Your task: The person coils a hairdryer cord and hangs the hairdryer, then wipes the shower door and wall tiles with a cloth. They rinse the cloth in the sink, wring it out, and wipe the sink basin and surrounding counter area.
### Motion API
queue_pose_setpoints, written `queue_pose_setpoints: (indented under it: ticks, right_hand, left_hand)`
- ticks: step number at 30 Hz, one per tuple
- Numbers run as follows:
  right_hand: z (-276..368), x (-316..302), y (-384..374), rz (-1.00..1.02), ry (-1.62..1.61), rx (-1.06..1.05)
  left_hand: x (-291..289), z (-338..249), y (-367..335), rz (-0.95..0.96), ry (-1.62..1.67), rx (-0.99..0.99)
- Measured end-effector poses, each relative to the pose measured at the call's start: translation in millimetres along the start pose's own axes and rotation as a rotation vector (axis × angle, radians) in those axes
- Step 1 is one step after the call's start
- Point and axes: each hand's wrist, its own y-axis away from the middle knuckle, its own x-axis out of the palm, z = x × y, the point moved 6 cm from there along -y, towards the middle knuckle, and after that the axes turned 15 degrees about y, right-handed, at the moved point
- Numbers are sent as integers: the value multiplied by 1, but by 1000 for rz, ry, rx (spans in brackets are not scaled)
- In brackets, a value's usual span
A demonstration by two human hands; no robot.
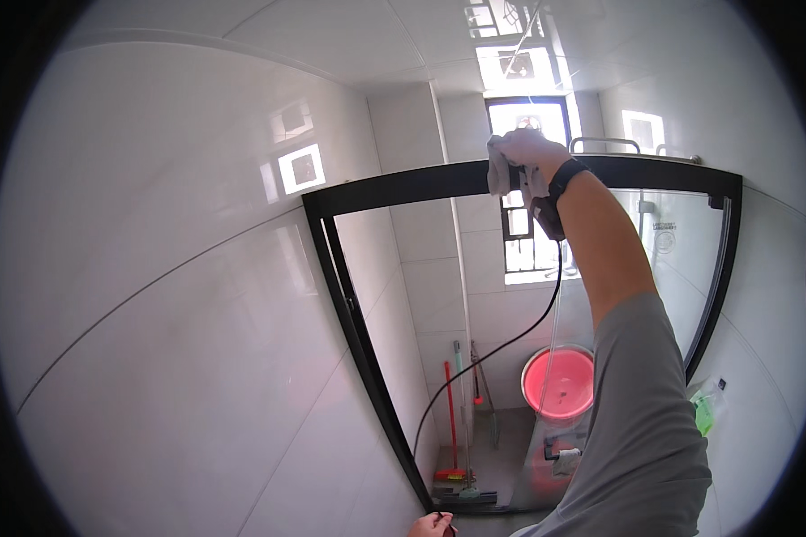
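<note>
My right arm, in a grey sleeve, reaches up to the black top rail (412, 183) of a glass shower enclosure. My right hand (527, 150) is closed on a grey cloth (500, 172), which hangs over the front of the rail. A black band (564, 177) circles that wrist, and a dark device (548, 217) sits below it. From the device a black cable (509, 344) curves down to the left. Low in the picture, my left hand (432, 525) shows only in part, fingers curled by the foot of the black frame, with something dark and thin at them.
Inside the enclosure, a pink basin (557, 383) leans at the back below the window (533, 242). A red-handled broom (450, 416) and other long-handled tools stand left of it. A green and clear pouch (706, 410) hangs on the right wall. White tiled wall (170, 295) fills the left.
</note>
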Motion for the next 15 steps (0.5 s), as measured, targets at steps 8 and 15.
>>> queue_pose_setpoints:
  ticks: [8,15]
  right_hand:
    - [61,-74,61,-592,-514,408]
    - [241,-15,265,-265,-1771,-681]
  left_hand:
    - [-44,40,39,-64,-235,-430]
    - [-87,90,23,-311,-15,-669]
